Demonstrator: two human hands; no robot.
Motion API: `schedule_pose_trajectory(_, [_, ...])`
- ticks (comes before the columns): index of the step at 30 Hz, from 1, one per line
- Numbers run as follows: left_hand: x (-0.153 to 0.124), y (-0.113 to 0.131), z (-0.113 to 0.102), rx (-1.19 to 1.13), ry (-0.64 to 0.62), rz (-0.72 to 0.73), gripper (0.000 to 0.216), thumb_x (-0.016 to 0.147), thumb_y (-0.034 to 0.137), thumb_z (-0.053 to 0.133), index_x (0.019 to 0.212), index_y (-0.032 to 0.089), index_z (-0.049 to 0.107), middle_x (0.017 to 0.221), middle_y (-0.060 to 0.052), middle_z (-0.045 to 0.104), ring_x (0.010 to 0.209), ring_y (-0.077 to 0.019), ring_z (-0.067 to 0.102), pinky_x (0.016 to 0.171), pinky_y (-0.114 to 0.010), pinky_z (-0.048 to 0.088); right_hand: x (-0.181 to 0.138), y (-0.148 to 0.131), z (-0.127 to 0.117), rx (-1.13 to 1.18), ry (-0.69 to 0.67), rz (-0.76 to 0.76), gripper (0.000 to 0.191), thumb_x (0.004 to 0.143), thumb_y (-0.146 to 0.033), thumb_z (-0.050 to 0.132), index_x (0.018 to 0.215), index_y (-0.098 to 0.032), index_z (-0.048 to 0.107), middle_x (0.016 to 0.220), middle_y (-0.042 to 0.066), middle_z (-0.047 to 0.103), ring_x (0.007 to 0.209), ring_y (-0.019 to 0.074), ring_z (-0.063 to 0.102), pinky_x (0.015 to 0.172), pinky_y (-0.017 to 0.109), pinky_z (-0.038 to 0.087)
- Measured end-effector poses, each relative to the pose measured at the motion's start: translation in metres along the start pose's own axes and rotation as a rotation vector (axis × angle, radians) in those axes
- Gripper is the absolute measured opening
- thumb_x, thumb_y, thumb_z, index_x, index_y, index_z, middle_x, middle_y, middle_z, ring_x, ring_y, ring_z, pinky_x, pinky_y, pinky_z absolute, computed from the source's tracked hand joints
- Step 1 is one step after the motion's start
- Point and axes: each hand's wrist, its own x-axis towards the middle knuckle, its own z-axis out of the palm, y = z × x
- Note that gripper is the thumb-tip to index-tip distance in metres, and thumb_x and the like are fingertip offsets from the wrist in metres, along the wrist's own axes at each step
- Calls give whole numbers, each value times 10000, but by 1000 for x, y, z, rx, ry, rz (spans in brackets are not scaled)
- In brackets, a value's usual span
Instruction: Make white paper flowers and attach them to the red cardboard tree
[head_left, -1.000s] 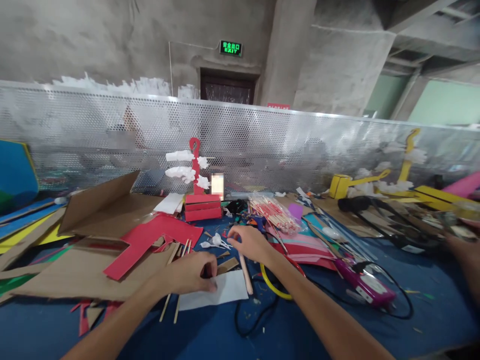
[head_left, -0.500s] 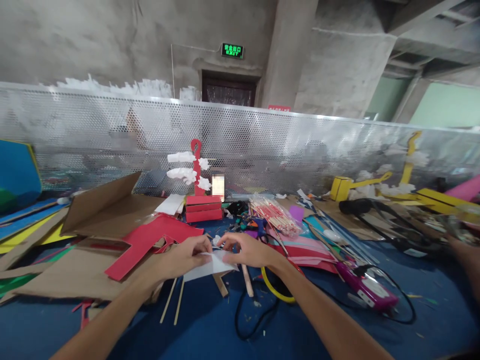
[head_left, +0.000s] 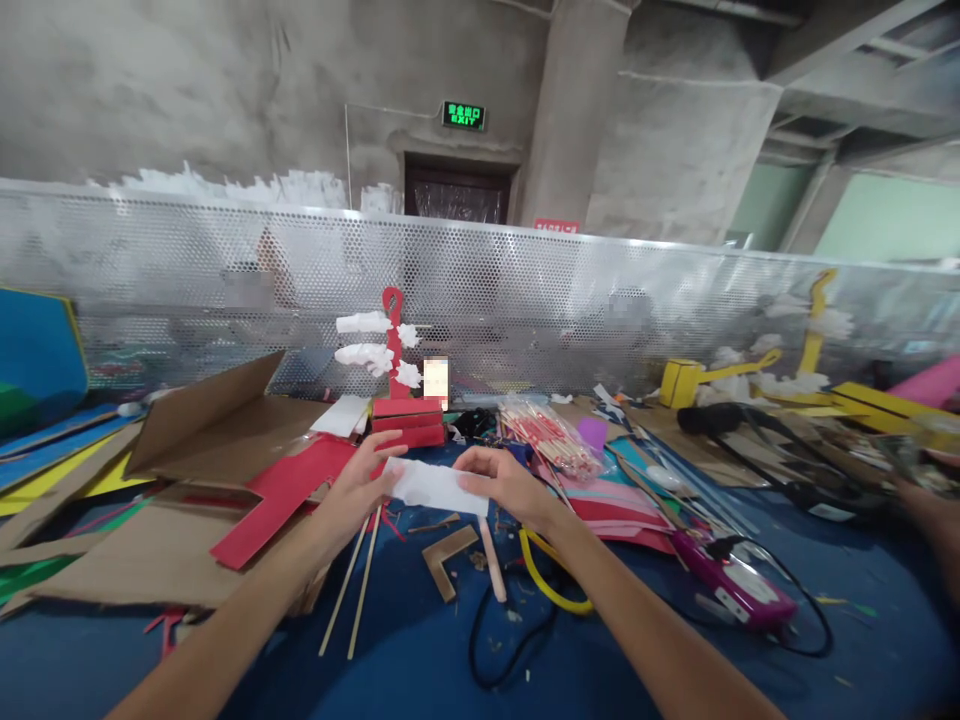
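White paper strip (head_left: pixel 437 487) lies crosswise — left hand (head_left: pixel 358 490), right hand (head_left: pixel 504 482) pinch its ends

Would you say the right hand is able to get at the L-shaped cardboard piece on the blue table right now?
Probably yes: the L-shaped cardboard piece lies uncovered just below the right hand, though that hand and the left hand both grip the white paper.

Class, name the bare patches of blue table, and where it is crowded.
Bare blue table lies between the wooden sticks and the black cable; another patch lies right of the pink glue gun. Crowded from the white sheet back to the red model.
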Motion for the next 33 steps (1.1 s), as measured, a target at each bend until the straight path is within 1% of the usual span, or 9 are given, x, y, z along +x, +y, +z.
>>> schedule_pose_trajectory(5, [-6, -2, 15, -217, 3, 42, 650, 831, 348, 618, 1391, 295, 292, 1123, -59, 611, 1009, -193, 617, 960, -374, 466, 3, 4, 9, 213, 139, 28, 329, 694, -384, 730, 906, -168, 600, 828, 17, 610, 677, 116, 548, 609, 221, 425])
schedule_pose_trajectory(8, [-9, -4, 21, -142, 16, 136, 624, 830, 368, 618, 1385, 286, 345, 1240, -72, 567, 1064, -221, 592, 966, -382, 467, 6, 10, 16, 272, 203, 6, 345, 679, -381, 742, 908, -175, 586, 832, 9, 613, 654, 110, 553, 594, 222, 424])
schedule_pose_trajectory(12, [-12, -2, 23, 46, -124, 148, 500, 826, 366, 616, 1292, 215, 514, 1264, -84, 571, 1121, -242, 553, 975, -365, 452, 6, 12, 22, 174, 225, -32, 309, 721, -377, 706, 919, -175, 583, 837, 14, 627, 666, 118, 567, 606, 230, 432])
schedule_pose_trajectory(18, [-13, -2, 25, 340, -161, 92, 389, 822, 417, 582, 1147, 214, 651, 1014, -57, 697, 664, -157, 594, 596, -251, 505, 2, 4, 25, -87, 178, -110, 274, 756, -373, 668, 927, -171, 598, 843, 32, 645, 772, 155, 597, 684, 255, 454])
schedule_pose_trajectory(23, [-9, -14, 26, 357, -80, 73, 313, 799, 414, 594, 1000, 201, 706, 895, -52, 700, 621, -150, 559, 514, -221, 459, 3, 3, 24, -119, 163, -136, 274, 771, -383, 651, 933, -169, 591, 858, 37, 643, 786, 156, 600, 705, 259, 461])
schedule_pose_trajectory(26, [-6, -18, 22, 381, 1, 39, 294, 787, 413, 602, 962, 195, 690, 780, -29, 666, 560, -137, 517, 464, -212, 412, 4, -2, 12, -159, 202, -103, 274, 829, -421, 566, 958, -179, 575, 829, 30, 626, 676, 133, 574, 585, 238, 442])
schedule_pose_trajectory(29, [-4, -17, 16, 421, 71, 64, 254, 769, 393, 629, 906, 183, 669, 593, 15, 575, 509, -123, 469, 471, -205, 359, 0, -14, -13, -377, 148, -38, 273, 880, -418, 480, 1001, -187, 563, 750, 17, 619, 614, 128, 555, 550, 239, 409])
schedule_pose_trajectory(31, [-3, -15, 14, 437, 112, 83, 251, 766, 390, 632, 907, 184, 658, 546, 32, 539, 495, -122, 459, 474, -204, 334, -8, -22, -31, -639, 44, 32, 239, 857, -399, 521, 959, -194, 589, 651, -1, 609, 569, 130, 542, 553, 246, 384])
schedule_pose_trajectory(33, [-3, -13, 12, 433, 130, 94, 265, 769, 394, 625, 933, 188, 658, 566, 32, 558, 505, -127, 472, 486, -208, 340, -19, -27, -46, -884, 52, 103, 217, 808, -407, 581, 859, -198, 609, 608, -1, 594, 523, 129, 512, 512, 243, 327])
